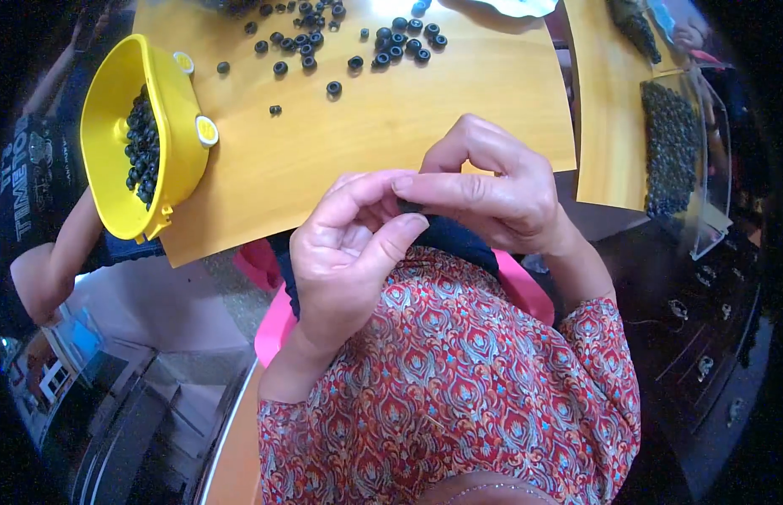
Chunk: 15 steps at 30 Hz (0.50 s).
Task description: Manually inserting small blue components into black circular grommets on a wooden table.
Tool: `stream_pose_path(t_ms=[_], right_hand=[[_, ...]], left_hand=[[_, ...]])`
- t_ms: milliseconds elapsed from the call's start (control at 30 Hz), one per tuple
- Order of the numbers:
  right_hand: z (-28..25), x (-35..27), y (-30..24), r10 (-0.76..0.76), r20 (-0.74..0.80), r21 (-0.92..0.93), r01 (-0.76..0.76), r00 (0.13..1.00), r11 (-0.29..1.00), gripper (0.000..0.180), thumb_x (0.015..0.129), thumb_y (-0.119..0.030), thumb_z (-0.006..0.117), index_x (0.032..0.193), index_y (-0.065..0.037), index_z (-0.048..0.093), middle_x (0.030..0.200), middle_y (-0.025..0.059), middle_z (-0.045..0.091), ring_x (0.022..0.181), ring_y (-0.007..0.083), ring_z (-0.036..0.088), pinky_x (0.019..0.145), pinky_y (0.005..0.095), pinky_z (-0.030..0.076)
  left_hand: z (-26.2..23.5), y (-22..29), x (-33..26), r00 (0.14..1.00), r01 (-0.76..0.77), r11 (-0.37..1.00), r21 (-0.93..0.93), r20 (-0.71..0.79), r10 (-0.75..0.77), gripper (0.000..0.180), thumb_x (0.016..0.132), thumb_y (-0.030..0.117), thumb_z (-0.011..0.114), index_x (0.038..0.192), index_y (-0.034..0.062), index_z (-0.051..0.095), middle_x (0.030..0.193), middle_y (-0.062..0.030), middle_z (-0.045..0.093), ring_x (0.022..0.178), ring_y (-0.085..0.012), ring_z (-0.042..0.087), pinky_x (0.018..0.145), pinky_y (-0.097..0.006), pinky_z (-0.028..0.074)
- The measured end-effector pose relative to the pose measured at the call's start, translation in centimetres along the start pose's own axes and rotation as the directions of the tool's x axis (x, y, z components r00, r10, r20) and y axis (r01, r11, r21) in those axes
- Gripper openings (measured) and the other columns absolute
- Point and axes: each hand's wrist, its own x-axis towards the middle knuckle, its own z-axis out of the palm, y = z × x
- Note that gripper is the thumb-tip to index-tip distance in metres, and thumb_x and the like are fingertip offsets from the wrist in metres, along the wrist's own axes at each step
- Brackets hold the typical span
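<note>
My left hand (345, 252) and my right hand (492, 189) meet just off the near edge of a wooden table (366, 143). Between their fingertips they pinch a small black part (408, 206), mostly hidden by the fingers. Several small black rubber rings (391, 46) lie scattered on the far side of the table. A yellow bowl (114, 135) with more black rings in it sits at the table's left corner, tilted over the edge.
Another person in a dark shirt (25, 168) stands at the left beside the yellow bowl. On a second wooden table at the right, a clear tray (673, 143) holds several black rings. A pink seat (269, 324) shows under me.
</note>
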Motion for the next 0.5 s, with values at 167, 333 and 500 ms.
stream_pose_path(t_ms=[167, 333, 500], right_hand=[[0.5, -0.7, -0.4, 0.082, -0.066, 0.117, -0.074, 0.994, 0.99, 0.032, 0.07, -0.003, 0.073, 0.102, -0.003, 0.068, 0.078, 0.0072, 0.06, 0.068, 0.019, 0.057, 0.058, 0.0282, 0.045], [0.3, -1.1, -0.6, 0.152, -0.068, 0.184, -0.137, 0.986, 0.973, 0.031, 0.072, -0.001, 0.072, 0.103, -0.002, 0.067, 0.078, 0.0084, 0.061, 0.069, 0.019, 0.059, 0.06, 0.0287, 0.046], [-0.2, -1.1, -0.5, 0.277, -0.023, 0.341, -0.252, 0.961, 0.905, 0.024, 0.077, -0.007, 0.069, 0.101, -0.003, 0.068, 0.079, 0.0104, 0.064, 0.073, 0.0222, 0.063, 0.065, 0.0291, 0.048]], left_hand=[[0.3, -0.1, -0.2, 0.999, 0.041, 0.986, -0.162, -0.012, -0.044, 0.03, 0.082, -0.009, 0.062, 0.111, -0.0035, 0.057, 0.097, -0.003, 0.058, 0.09, -0.0094, 0.055, 0.085, -0.022, 0.045], [0.1, -0.5, -0.5, 1.0, 0.01, 0.993, -0.116, 0.012, -0.009, 0.031, 0.083, -0.007, 0.062, 0.113, -0.0035, 0.056, 0.098, -0.0037, 0.059, 0.089, -0.0092, 0.055, 0.084, -0.022, 0.045], [0.7, -0.8, -0.4, 0.994, -0.043, 0.999, 0.026, -0.097, 0.045, 0.033, 0.082, -0.005, 0.063, 0.115, -0.0033, 0.056, 0.099, -0.0038, 0.057, 0.087, -0.0096, 0.054, 0.081, -0.022, 0.045]])
